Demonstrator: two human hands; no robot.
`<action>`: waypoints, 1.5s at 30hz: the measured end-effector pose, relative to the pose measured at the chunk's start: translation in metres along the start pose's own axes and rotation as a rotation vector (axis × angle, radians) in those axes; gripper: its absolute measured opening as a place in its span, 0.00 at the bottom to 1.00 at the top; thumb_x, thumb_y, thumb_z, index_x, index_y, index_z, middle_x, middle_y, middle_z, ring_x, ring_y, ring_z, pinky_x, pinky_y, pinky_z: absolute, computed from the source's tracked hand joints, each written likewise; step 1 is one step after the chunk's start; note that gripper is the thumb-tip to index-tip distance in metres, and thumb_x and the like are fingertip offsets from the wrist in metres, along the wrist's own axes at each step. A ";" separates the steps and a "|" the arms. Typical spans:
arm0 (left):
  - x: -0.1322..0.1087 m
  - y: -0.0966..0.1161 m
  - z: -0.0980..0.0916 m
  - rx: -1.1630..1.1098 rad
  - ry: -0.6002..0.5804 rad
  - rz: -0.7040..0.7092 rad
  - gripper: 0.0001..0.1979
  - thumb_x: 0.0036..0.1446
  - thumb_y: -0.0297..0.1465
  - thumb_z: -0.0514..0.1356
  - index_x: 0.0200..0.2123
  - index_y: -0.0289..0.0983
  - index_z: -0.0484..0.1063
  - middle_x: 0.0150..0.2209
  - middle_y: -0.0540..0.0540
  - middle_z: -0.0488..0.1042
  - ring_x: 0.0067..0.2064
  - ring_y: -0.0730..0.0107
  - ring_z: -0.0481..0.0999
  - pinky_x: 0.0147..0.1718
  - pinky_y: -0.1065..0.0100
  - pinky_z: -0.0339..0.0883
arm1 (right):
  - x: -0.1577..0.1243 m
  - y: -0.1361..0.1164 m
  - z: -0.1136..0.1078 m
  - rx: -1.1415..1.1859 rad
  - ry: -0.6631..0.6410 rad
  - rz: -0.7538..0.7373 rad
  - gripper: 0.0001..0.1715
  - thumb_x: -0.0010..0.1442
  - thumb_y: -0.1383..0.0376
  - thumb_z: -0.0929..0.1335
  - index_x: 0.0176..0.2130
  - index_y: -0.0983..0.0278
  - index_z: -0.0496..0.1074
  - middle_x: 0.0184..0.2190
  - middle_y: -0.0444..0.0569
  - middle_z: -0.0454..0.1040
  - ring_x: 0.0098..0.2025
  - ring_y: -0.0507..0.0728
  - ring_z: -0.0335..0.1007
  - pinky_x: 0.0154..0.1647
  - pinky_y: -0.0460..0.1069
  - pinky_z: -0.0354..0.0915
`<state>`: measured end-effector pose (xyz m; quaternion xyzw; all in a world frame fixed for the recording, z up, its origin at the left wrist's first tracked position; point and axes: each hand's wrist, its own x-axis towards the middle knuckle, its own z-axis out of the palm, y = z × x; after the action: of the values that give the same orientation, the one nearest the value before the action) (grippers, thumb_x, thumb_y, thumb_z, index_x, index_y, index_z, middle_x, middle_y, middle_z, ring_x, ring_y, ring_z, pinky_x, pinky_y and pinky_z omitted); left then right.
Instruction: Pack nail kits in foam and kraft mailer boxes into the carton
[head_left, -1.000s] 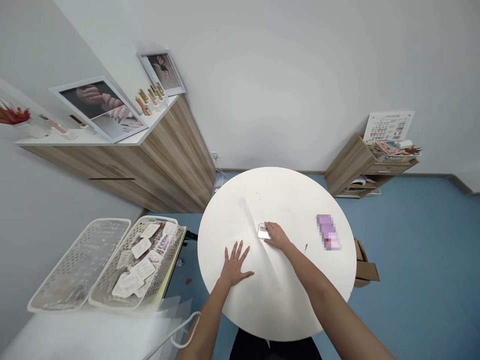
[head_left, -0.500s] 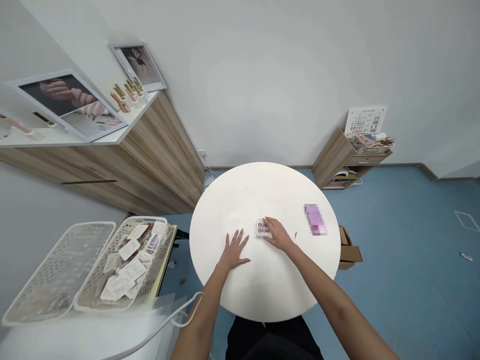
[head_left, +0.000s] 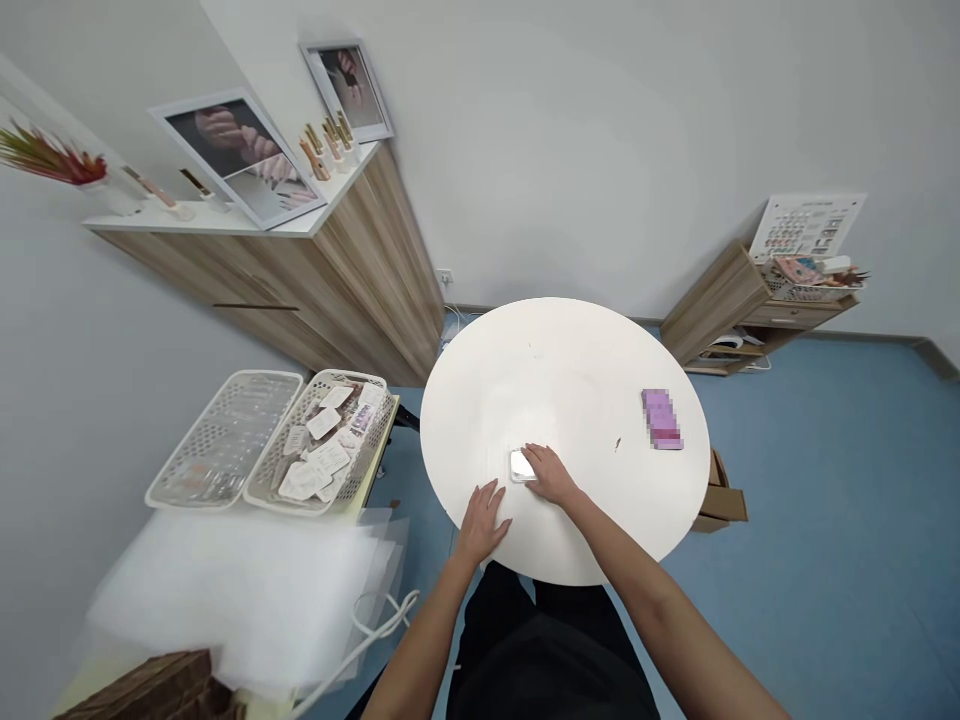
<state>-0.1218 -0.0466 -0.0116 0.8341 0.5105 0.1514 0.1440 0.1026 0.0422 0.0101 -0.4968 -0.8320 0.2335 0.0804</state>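
On the round white table (head_left: 577, 370), a small flat clear plastic nail case (head_left: 517, 466) shows a plain white face. My right hand (head_left: 550, 474) grips its right side, thumb at the near edge and fingertips on the far edge. Closer to the table's front edge lies my left hand (head_left: 481, 524), palm down and open, holding nothing. Its fingers are slightly spread and it stays apart from the case.
A pixelated purple item (head_left: 661, 418) lies at the table's right, near a small dark mark (head_left: 618, 444). To the left stand a white basket of packs (head_left: 255, 490) and a basket of clear cases (head_left: 159, 490). A wooden cabinet (head_left: 375, 270) rises behind them.
The case's visible face went from purple-patterned nails to plain white. My left hand has drawn back toward the table's front edge. The whole view has shifted left, showing more of the side table.
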 end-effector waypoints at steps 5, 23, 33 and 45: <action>-0.006 0.005 -0.003 0.033 -0.062 0.016 0.22 0.62 0.33 0.54 0.59 0.37 0.60 0.62 0.36 0.64 0.64 0.53 0.62 0.63 0.46 0.54 | 0.003 -0.006 0.004 -0.019 -0.061 0.033 0.43 0.57 0.67 0.69 0.67 0.64 0.52 0.67 0.58 0.55 0.69 0.65 0.46 0.67 0.64 0.45; 0.026 0.018 -0.025 -0.175 -0.024 -0.037 0.09 0.61 0.24 0.49 0.38 0.40 0.68 0.41 0.45 0.71 0.42 0.62 0.72 0.40 0.61 0.70 | -0.080 -0.019 0.004 -0.161 0.064 -0.016 0.15 0.55 0.73 0.63 0.43 0.65 0.67 0.46 0.57 0.71 0.49 0.63 0.65 0.50 0.56 0.60; 0.038 0.007 -0.038 -0.193 0.088 -0.133 0.14 0.66 0.30 0.47 0.50 0.41 0.67 0.40 0.46 0.76 0.41 0.63 0.76 0.41 0.61 0.72 | -0.055 -0.009 -0.031 0.241 0.035 0.444 0.11 0.66 0.60 0.59 0.38 0.59 0.68 0.31 0.44 0.74 0.32 0.54 0.68 0.31 0.46 0.55; 0.056 0.057 -0.017 0.039 -0.018 0.109 0.30 0.60 0.22 0.48 0.65 0.40 0.53 0.64 0.41 0.62 0.67 0.56 0.55 0.67 0.41 0.40 | -0.006 0.007 -0.031 0.075 -0.060 0.582 0.10 0.64 0.62 0.63 0.32 0.61 0.69 0.31 0.45 0.75 0.31 0.52 0.68 0.27 0.45 0.52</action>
<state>-0.0585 -0.0197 0.0323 0.8646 0.4661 0.1412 0.1238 0.1225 0.0494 0.0352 -0.7040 -0.6474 0.2920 0.0039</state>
